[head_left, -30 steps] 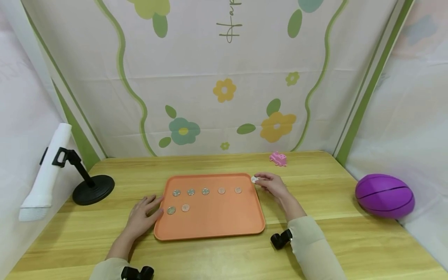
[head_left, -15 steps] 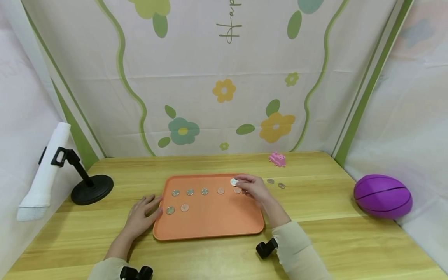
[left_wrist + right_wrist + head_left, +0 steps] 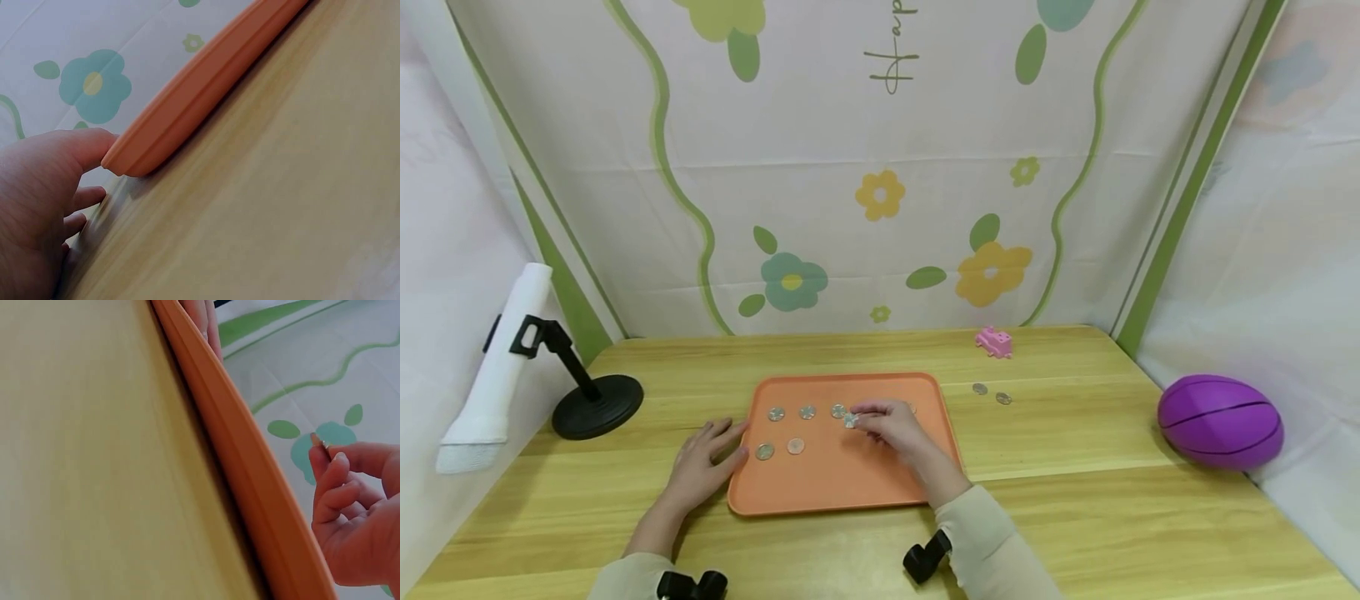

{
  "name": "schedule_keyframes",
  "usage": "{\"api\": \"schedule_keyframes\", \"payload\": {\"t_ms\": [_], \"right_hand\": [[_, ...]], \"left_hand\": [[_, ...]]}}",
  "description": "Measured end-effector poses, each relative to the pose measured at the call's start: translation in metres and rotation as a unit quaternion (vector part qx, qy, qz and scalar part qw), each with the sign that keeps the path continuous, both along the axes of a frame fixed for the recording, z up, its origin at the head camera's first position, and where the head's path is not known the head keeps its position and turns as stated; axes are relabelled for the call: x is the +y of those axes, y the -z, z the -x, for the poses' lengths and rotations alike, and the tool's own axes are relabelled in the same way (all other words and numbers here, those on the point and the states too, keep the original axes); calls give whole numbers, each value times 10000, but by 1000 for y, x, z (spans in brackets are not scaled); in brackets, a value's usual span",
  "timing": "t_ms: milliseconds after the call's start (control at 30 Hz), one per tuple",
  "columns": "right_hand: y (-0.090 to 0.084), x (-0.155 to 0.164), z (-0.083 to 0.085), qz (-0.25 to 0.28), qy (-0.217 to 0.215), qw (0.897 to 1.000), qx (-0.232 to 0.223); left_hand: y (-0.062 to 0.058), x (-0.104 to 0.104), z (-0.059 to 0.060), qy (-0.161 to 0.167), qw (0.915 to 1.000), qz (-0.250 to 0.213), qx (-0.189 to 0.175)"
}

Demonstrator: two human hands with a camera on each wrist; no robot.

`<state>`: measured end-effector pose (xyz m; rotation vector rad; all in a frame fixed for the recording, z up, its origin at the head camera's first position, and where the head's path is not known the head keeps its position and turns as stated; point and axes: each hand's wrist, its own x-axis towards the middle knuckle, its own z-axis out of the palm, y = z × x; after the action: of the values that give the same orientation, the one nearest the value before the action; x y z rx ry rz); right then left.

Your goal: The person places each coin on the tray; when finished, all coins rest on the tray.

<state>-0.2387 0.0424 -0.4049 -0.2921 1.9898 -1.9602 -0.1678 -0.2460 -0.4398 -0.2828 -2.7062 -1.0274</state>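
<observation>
An orange tray lies on the table. In the head view my right hand is over the tray's middle, pinching a silver coin between thumb and fingertips; the right wrist view shows that coin edge-on. A back row of coins lies on the tray, its right part mostly hidden by the hand. Nearer me are a gold-toned coin and a paler coin. My left hand rests at the tray's left edge, its thumb touching the rim, fingers relaxed.
Two coins lie on the table right of the tray. Behind them stands a small pink toy. A purple ball sits far right. At the left, a black stand holds a white microphone-like object.
My right hand, holding the coin, has moved left from beside the tray's right edge to over its middle. Two coins on the table have come into view. The left hand stays put.
</observation>
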Motion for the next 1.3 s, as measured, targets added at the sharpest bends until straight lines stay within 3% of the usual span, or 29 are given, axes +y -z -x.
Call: {"api": "schedule_keyframes", "payload": {"t_ms": [467, 867, 1300], "right_hand": [[23, -21, -6, -436, 102, 9982, 392], [22, -27, -9, -1161, 362, 9892, 814], [20, -27, -10, -1417, 298, 9847, 969]], "left_hand": [[0, 0, 1, -9, 10000, 1, -7], [0, 1, 1, -25, 10000, -1, -30], [-1, 1, 1, 2, 10000, 0, -15]]}}
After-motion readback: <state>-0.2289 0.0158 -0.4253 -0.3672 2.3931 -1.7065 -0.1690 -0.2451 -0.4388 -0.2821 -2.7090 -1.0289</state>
